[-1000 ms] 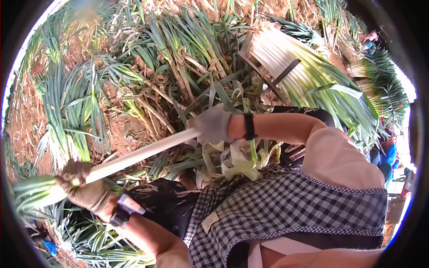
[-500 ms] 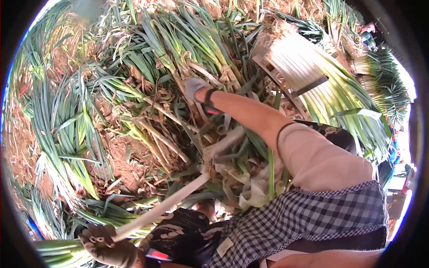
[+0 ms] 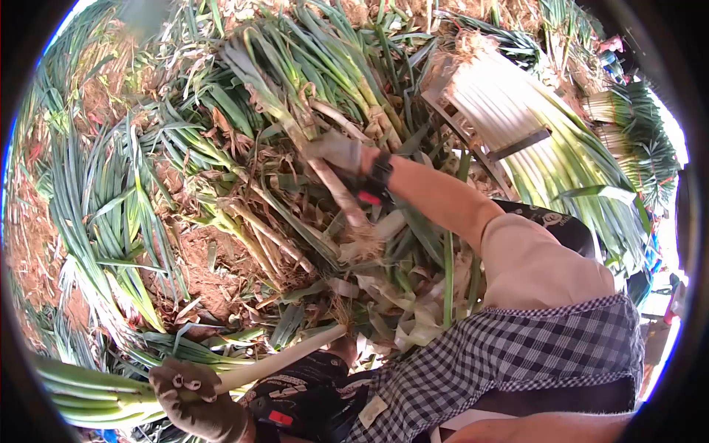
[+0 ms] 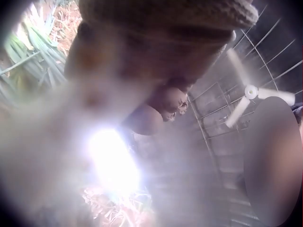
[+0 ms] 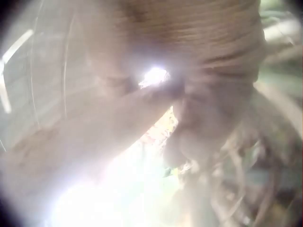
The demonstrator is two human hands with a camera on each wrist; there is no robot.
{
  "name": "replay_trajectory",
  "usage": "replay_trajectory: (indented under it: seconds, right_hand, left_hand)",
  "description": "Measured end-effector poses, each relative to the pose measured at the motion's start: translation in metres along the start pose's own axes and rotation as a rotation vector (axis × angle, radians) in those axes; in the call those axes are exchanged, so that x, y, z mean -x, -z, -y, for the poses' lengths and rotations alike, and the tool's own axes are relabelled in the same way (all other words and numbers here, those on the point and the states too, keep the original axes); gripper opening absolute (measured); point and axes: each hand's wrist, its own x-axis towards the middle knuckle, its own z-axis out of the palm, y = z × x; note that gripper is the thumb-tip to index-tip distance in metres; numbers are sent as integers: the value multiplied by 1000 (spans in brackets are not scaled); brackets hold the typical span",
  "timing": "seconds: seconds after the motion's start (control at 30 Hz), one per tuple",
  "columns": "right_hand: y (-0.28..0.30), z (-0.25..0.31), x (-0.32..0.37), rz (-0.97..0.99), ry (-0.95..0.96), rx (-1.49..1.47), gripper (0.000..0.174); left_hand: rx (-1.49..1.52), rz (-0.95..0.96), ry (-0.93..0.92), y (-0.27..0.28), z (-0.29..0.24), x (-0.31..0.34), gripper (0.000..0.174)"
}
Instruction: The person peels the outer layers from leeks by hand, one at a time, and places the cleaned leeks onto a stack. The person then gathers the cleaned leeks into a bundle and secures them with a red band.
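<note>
holding leeks: left grip, right grip

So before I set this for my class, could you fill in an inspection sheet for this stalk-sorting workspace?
Surface: bare soil between strewn leaves.
Job's things: one long pale stalk and one rooted stalk, both in hand; whitish stalks lie side by side in a dark frame.
Clutter: pale leaf scraps beside the person's legs.
Hands: left hand grips the pale stalk; right hand grips the rooted one; both gloved.
Cables: nothing seen.
Surroundings: stacked green bundles; a fan.
</note>
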Motion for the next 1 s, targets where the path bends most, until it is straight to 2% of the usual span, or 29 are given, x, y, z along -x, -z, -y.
replay_trajectory:
  seconds: [0.03, 0.1, 0.13, 0.2, 0.3, 0.43, 0.47, 0.5, 0.57, 0.63, 0.7, 0.77, 0.8, 0.83, 0.87, 0.9, 0.93, 0.97, 1.0]
  right_hand:
    - [-4, 16, 12, -79, -555, -451, 31]
    - [30, 104, 28, -95, -768, -499, 33]
    - [34, 130, 41, -102, -761, -496, 33]
    - [40, 175, 64, -228, -642, -360, 32]
    - [55, 239, 83, -154, -604, -245, 27]
    - [56, 300, 96, -160, -463, -243, 27]
    - [54, 312, 98, -132, -459, -336, 28]
    - [51, 323, 100, -105, -455, -427, 30]
    - [26, 332, 103, -98, -413, -338, 31]
    - [1, 340, 104, -218, -434, -486, 33]
    - [0, 347, 105, -203, -433, -414, 36]
    - [3, 354, 106, -219, -487, -193, 26]
    - [4, 355, 106, -218, -481, -195, 26]
    - [2, 356, 102, -236, -526, -107, 28]
    - [-4, 360, 94, -241, -561, -29, 29]
    - [-8, 367, 85, -291, -498, -223, 33]
    - [-18, 366, 71, -363, -434, -112, 38]
    - [-33, 354, 60, -332, -523, -241, 39]
    - [-9, 391, 50, -465, -346, -430, 25]
  left_hand:
    - [-45, -80, -29, -7, 4, 3, 19]
    - [31, -102, 26, -3, 11, 4, 16]
    - [118, -107, 63, -17, 11, 8, 12]
    - [87, -119, 59, -40, 10, 7, 12]
    - [-72, -170, 39, -61, 20, 3, 21]
    - [-223, -144, -74, -108, 19, 2, 28]
    - [-170, -107, -62, -107, 25, -2, 26]
    - [-241, -86, -26, -115, 20, -1, 25]
    - [-84, 18, -53, -121, 27, -7, 21]
    - [-135, 30, -48, -119, 27, -13, 19]
    - [-186, 46, -41, -120, 26, -15, 18]
    - [-175, 5, -31, -123, 29, -17, 19]
    - [-139, 19, -26, -114, 49, -33, 17]
    - [-97, 93, -147, -114, 54, -38, 18]
    - [-85, 137, -39, -107, 54, -46, 18]
    - [152, 145, 66, -108, 47, -46, 20]
    - [74, 49, 50, -101, 33, -37, 23]
    - [53, 99, 57, -90, 20, -28, 23]
    - [63, 175, 134, -85, 44, -22, 24]
